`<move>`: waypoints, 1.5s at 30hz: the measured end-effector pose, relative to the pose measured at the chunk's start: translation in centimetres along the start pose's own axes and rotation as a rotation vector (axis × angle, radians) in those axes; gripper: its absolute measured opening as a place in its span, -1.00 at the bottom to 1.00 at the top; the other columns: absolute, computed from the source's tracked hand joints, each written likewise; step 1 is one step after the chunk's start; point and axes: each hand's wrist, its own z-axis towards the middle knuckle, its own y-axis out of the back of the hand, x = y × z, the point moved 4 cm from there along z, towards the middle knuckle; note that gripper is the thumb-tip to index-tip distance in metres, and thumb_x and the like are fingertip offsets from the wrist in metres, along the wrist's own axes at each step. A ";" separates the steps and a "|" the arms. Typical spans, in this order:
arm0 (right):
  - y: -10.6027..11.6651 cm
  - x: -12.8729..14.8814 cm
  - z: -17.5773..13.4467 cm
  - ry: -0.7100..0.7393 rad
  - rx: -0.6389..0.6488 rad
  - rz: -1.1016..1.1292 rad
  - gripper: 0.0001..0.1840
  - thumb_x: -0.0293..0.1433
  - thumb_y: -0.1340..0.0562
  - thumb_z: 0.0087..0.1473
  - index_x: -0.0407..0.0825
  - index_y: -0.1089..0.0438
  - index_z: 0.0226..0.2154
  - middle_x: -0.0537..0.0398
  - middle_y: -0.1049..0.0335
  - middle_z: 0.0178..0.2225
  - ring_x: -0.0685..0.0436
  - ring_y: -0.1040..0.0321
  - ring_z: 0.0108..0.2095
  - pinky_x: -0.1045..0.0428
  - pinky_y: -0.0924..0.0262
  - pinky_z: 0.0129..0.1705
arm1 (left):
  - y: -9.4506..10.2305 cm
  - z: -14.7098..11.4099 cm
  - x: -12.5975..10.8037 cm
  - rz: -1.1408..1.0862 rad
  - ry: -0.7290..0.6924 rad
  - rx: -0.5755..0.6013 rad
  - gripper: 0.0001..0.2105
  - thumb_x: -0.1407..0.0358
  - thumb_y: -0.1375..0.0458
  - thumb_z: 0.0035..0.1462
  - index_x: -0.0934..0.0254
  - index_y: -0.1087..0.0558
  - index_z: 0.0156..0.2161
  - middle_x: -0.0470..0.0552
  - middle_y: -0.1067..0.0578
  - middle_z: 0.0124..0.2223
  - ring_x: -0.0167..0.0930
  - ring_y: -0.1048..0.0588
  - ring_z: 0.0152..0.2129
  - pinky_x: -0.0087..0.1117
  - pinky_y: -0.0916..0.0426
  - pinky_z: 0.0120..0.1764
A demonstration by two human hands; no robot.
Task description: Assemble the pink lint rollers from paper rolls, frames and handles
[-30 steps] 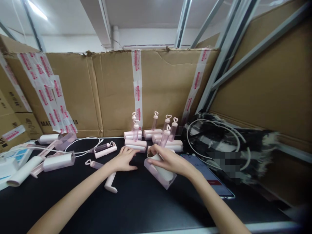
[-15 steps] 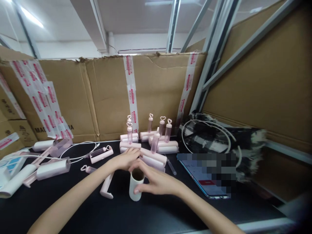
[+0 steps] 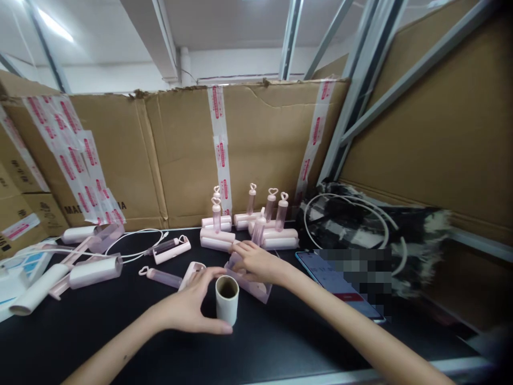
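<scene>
A white paper roll with a hollow brown core stands upright on the black table. My left hand curves beside it, thumb and fingers spread apart; whether they touch the roll I cannot tell. My right hand has its fingers closed on a translucent pink cover, just behind and right of the roll; its fingertips are partly hidden. Beyond my left fingers lies a pink roller holder, partly covered by the hand. A clear pink tube with a heart-shaped loop lies left of it.
Several pink lint rollers with upright heart-topped handles stand at the back. White rolls and pink parts lie left, near a white cable. A phone and dark fabric are right. Cardboard walls the back.
My right hand has left the paper roll and moved back onto the translucent cover. My left hand has come forward from the back rollers to beside the paper roll.
</scene>
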 end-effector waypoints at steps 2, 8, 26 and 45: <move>1.2 0.2 -0.2 -0.019 -0.096 0.116 -0.80 -0.38 -0.16 0.07 -0.10 -0.48 -0.34 -0.14 -0.33 -0.14 -0.24 -0.24 -0.12 -0.15 -0.10 -0.06 | -1.0 -0.1 -0.1 0.012 0.044 -0.063 -0.43 0.16 -0.20 -0.06 0.14 -0.14 0.08 0.07 -0.27 0.07 -0.20 -0.22 0.02 -0.14 -0.14 0.04; 3.4 2.4 -1.7 -0.186 -0.243 0.866 -0.63 -0.20 -0.06 0.16 0.00 -0.38 -0.07 0.05 -0.43 -0.24 -0.12 -0.34 -0.25 0.01 -0.24 -0.22 | -1.7 0.5 0.3 0.026 0.037 -0.136 -0.55 0.14 -0.19 -0.02 0.23 -0.25 -0.03 0.10 -0.39 -0.07 -0.21 -0.33 -0.10 -0.16 -0.19 -0.03; 0.2 4.6 -1.2 -0.297 -0.318 1.108 -0.76 -0.23 -0.16 0.10 -0.01 -0.42 -0.27 0.03 -0.32 -0.25 -0.11 -0.27 -0.24 0.04 -0.16 -0.28 | -1.7 0.2 0.8 -0.087 0.104 -0.203 -0.30 0.12 -0.24 -0.10 0.23 -0.05 0.11 0.17 -0.32 0.05 -0.18 -0.33 -0.02 -0.15 -0.22 0.00; 1.8 0.0 -3.6 -0.113 -0.057 0.215 -0.86 -0.44 -0.28 -0.09 0.00 -0.47 -0.36 -0.03 -0.23 -0.11 -0.23 -0.16 -0.09 -0.14 -0.08 -0.05 | -0.5 2.5 -5.1 0.424 -0.259 -0.053 -0.32 0.06 -0.19 -0.06 0.16 -0.11 0.17 0.11 -0.28 0.14 -0.13 -0.19 0.09 -0.03 0.02 0.13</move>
